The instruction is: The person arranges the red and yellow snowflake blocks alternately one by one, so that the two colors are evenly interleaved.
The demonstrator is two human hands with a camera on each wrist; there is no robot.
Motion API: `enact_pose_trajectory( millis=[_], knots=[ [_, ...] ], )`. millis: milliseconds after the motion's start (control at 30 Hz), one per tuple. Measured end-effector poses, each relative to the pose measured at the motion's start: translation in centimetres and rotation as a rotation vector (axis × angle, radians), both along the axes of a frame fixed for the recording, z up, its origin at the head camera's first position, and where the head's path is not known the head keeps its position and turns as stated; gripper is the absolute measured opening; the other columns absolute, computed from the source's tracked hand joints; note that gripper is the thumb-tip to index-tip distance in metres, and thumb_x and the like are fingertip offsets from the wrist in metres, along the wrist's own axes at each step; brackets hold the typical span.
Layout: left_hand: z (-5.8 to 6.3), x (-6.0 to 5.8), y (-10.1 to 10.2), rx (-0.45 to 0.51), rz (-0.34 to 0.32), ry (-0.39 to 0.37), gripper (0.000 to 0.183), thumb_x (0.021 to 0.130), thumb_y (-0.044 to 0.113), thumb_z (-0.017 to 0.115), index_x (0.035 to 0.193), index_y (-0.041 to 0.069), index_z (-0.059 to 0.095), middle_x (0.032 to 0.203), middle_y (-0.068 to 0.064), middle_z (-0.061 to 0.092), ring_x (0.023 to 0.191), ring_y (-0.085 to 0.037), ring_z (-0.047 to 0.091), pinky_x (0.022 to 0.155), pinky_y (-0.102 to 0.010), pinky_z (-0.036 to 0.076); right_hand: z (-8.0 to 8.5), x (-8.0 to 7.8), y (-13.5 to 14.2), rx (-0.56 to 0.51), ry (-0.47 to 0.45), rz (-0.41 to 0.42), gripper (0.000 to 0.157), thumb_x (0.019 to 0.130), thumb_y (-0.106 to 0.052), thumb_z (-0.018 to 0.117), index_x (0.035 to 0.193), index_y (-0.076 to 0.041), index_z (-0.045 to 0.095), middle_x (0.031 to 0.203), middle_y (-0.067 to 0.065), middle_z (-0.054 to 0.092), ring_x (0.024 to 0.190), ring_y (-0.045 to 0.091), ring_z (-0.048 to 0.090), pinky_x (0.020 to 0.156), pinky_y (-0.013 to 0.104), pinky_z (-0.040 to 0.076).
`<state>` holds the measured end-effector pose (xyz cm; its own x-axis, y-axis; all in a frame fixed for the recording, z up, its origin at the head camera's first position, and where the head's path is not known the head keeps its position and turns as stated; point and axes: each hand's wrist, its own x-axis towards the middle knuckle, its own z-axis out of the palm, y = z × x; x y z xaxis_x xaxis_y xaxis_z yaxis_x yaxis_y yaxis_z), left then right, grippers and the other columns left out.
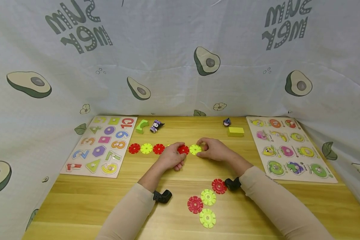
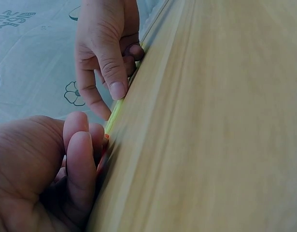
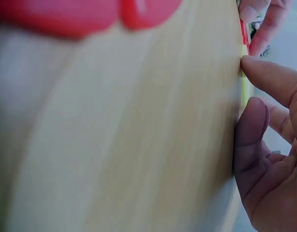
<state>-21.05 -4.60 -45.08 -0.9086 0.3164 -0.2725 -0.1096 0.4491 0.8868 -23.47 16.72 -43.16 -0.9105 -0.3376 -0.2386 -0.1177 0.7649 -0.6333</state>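
Note:
In the head view a row of flat, notched plastic discs runs across the table, red and yellow by turns, one yellow disc mostly covered by my left hand. My left hand [image 1: 171, 156] pinches the red notched disc [image 1: 183, 149] between thumb and index finger, its other fingers curled under. Just to the right, my right hand [image 1: 215, 149] has thumb and index finger at opposite edges of the yellow notched disc [image 1: 195, 149], which ends the row. These two discs lie edge to edge. Both wrist views see the discs edge-on, as thin strips beside the fingertips.
Loose discs, including a yellow one [image 1: 208, 218], lie near the front between my forearms. A number puzzle board [image 1: 90, 140] stands left, a fruit puzzle board [image 1: 291, 141] right. Behind the row are a green block [image 1: 140, 127], two small figures and a yellow block [image 1: 235, 132].

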Motion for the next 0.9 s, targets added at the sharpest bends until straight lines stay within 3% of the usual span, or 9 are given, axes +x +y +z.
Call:
enact_pose_trajectory(
  millis=[333,633,900],
  knots=[
    [-0.1,0.0,0.0,-0.002,0.0,0.005,0.053,0.092,0.018,0.058,0.141,0.016,0.038,0.059,-0.011,0.06,0.043,-0.019,0.057,0.043,-0.034,0.053,-0.4,-0.2,0.1,0.026,0.012,-0.008,0.045,0.077,-0.033,0.075,0.115,-0.019,0.055,0.08,0.005,0.051,0.064,0.017,0.049,0.053,0.028,0.041],
    [-0.1,-0.1,-0.2,-0.003,-0.007,0.016,0.053,0.092,0.018,0.059,0.141,0.016,0.038,0.059,-0.011,0.06,0.043,-0.019,0.058,0.043,-0.034,0.053,-0.1,0.0,0.2,0.001,-0.011,-0.007,0.039,0.079,-0.03,0.074,0.112,-0.02,0.057,0.081,0.006,0.05,0.065,0.019,0.049,0.054,0.028,0.041],
    [0.0,0.2,-0.1,0.027,-0.015,0.013,0.059,0.088,0.017,0.063,0.141,0.018,0.037,0.059,-0.011,0.061,0.044,-0.019,0.058,0.043,-0.034,0.052,0.3,0.8,0.7,-0.087,0.021,0.023,0.042,0.078,-0.026,0.075,0.114,-0.015,0.057,0.081,0.005,0.054,0.068,0.018,0.049,0.056,0.029,0.043]
  ],
)
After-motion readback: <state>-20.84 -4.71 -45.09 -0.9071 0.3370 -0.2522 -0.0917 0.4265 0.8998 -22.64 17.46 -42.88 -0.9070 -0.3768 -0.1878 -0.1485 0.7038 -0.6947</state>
